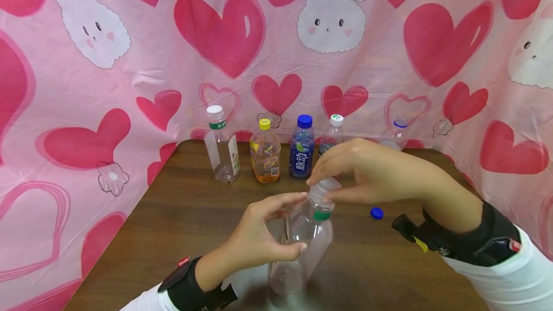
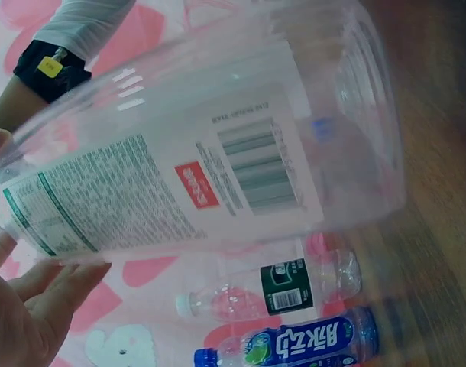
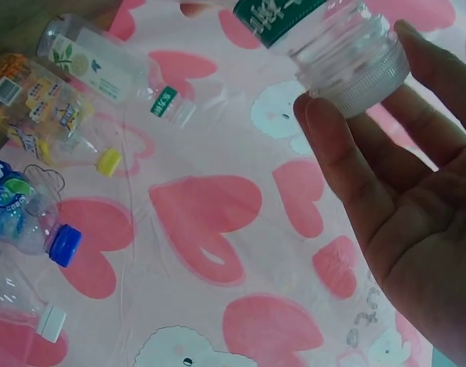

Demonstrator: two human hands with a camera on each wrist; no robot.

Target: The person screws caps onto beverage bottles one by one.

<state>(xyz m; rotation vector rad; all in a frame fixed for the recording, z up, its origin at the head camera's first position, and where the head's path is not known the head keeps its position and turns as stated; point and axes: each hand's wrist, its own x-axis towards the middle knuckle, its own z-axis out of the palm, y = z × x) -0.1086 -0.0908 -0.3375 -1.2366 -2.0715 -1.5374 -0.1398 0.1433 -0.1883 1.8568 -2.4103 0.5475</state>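
Note:
A large clear plastic bottle (image 1: 308, 239) stands near the front of the table, with a green band at its neck and a printed barcode label (image 2: 141, 191) on one side. My left hand (image 1: 255, 234) holds it around the upper body, thumb on the near side and fingers on the far side. Over the top, my right hand (image 1: 367, 172) grips the whitish, see-through cap (image 3: 370, 84) between thumb and fingers. That cap sits on the bottle's mouth; whether it is tight I cannot tell.
Along the back stand a white-capped bottle (image 1: 222, 152), a yellow-capped bottle (image 1: 264, 155), a blue-capped bottle (image 1: 301, 150), another white-capped bottle (image 1: 332, 136) and a clear bottle (image 1: 395, 136) with a blue neck ring. A loose blue cap (image 1: 377, 213) lies on the wooden table (image 1: 181, 224).

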